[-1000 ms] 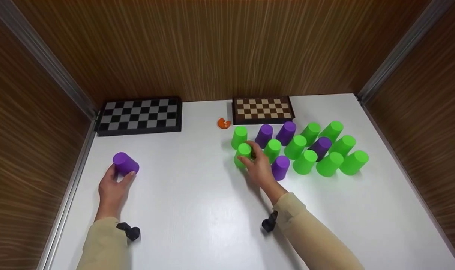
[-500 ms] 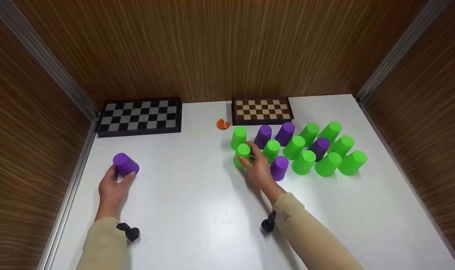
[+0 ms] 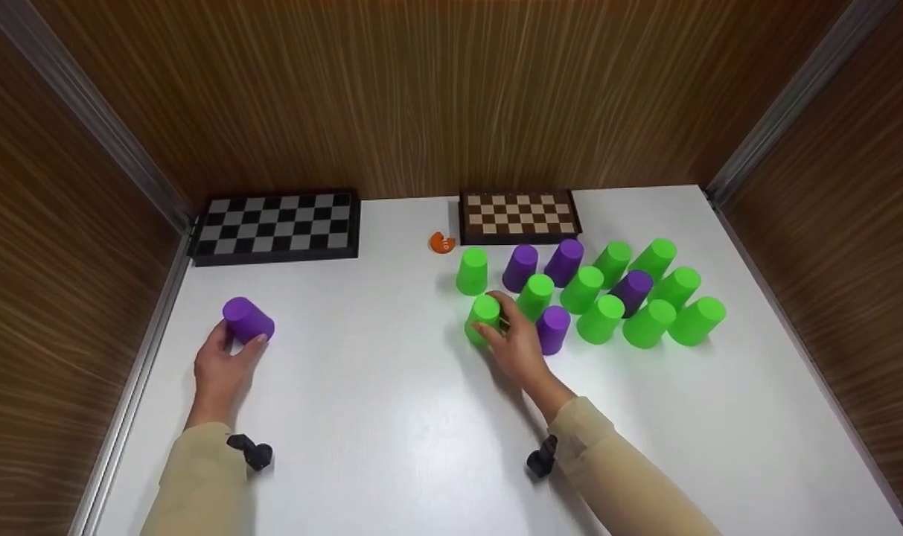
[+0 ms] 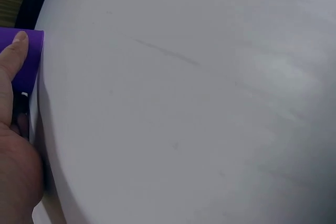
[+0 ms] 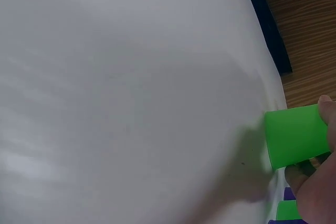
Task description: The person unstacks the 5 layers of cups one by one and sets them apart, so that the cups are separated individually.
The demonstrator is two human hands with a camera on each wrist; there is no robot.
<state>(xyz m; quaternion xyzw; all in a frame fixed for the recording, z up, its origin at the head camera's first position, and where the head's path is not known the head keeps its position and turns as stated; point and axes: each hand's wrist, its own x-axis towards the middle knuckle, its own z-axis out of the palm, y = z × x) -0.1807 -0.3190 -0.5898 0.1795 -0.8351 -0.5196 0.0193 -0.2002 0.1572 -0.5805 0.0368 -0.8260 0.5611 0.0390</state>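
At the left of the head view, my left hand point(image 3: 220, 371) holds a purple cup point(image 3: 249, 320) between thumb and fingers; the cup leans to the left. In the left wrist view my thumb lies along the side of that purple cup point(image 4: 32, 61). My right hand point(image 3: 520, 348) grips an upside-down green cup point(image 3: 484, 316) at the left end of the cup group. The right wrist view shows this green cup point(image 5: 295, 136) between thumb and fingers. Just behind it stands another green cup point(image 3: 473, 272), and a purple cup point(image 3: 553, 330) is right beside my hand.
Several upside-down green and purple cups, such as one green cup point(image 3: 650, 324), crowd the right side. A black-and-grey checkered board point(image 3: 276, 227) lies back left, a brown one point(image 3: 522, 217) back centre. An orange notched disc point(image 3: 441, 243) lies between them. Wood-grain walls point(image 3: 421, 97) enclose the table.
My right hand has drawn the green cup slightly toward me, away from the green cup behind it. My left hand and its purple cup keep nearly the same place.
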